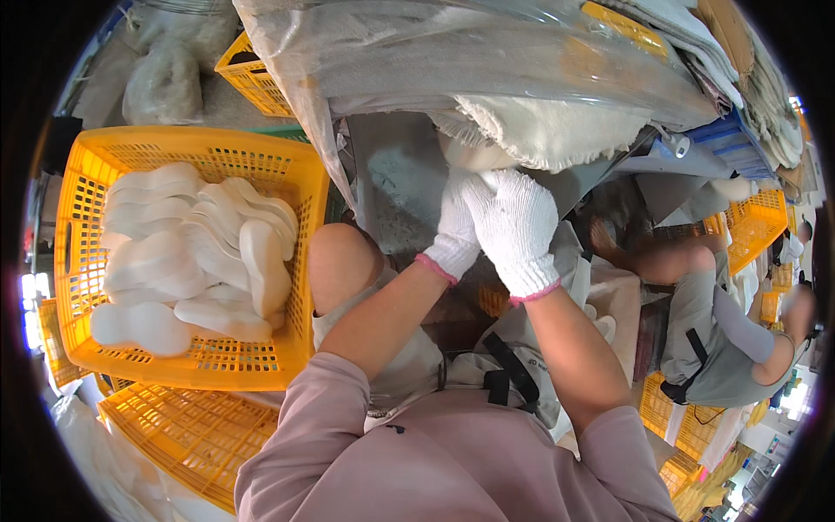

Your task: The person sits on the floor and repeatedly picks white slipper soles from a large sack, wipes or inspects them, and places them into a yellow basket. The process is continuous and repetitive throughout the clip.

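White knit gloves with pink cuffs cover both of my hands, which meet in front of a frayed white cloth wheel (544, 135) under a plastic-draped cover. My left hand (458, 213) and my right hand (520, 222) close together on a pale, rounded piece (477, 157). Most of that piece is hidden by the gloves and the wheel's fringe, and it seems to touch the cloth. At my left, a yellow basket (235, 374) holds several smooth white sole-shaped pieces (156, 257), stacked and overlapping.
Clear plastic sheeting (391, 61) hangs over the machine. Below the wheel is a grey metal housing (396, 174). Another yellow crate (191, 426) stands under the basket. To the right sits another person (735, 348), with yellow crates (757, 226) nearby.
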`<state>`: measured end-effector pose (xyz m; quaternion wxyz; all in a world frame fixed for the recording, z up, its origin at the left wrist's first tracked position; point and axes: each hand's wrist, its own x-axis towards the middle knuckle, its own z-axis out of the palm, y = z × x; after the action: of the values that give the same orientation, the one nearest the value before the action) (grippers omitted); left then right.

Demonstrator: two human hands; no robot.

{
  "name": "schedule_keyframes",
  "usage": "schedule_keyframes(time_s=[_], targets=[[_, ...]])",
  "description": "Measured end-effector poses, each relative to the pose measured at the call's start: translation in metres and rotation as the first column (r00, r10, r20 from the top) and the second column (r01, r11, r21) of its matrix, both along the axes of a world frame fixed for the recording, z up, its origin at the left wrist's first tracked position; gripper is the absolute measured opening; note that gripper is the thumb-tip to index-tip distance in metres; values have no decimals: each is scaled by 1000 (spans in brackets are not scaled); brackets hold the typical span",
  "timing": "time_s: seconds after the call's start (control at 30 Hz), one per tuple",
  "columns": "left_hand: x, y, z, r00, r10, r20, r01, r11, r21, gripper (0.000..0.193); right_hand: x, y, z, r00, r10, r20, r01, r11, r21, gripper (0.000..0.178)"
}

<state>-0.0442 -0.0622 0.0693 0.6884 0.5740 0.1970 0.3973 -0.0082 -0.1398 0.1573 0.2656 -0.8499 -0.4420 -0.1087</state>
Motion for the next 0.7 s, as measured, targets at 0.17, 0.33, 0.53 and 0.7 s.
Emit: schedule_keyframes(time_s=[0.17, 0.33, 0.53, 0.7], targets=[[-9, 1, 4, 956, -145, -256, 222, 926, 304, 18, -9, -8, 13, 993, -81, -91, 85, 995, 42, 27], [17, 23, 9, 864, -185, 469, 495, 142, -857, 47, 2, -25, 24, 784, 254, -566, -179, 966, 186, 31], [12, 19, 0, 811, -355, 465, 560, 242, -793, 67, -12, -49, 50, 530, 104, -841, -207, 978, -10, 37], [19, 37, 5, 820, -274, 503, 539, 74, -839, 80, -25, -15, 71, 626, 81, -775, -55, 997, 59, 58]])
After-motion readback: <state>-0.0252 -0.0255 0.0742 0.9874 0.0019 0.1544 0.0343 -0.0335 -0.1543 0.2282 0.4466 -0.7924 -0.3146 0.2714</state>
